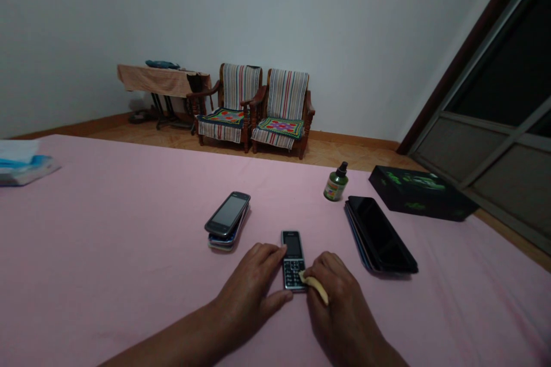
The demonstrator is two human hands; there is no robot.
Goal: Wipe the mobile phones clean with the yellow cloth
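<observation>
Keypad phone [293, 258] lies flat on pink cover [129, 229]; left hand [253, 279], thumb and fingers apart, braces its edge, apparently for steadiness. Right hand [339, 292], clamped on pale yellow strip [317, 286], holds it against keys [292, 276].

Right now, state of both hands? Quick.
Left hand: open, index fingertip and thumb at the keypad phone's edges.
Right hand: closed, holding a pale yellow piece against the phone.
</observation>
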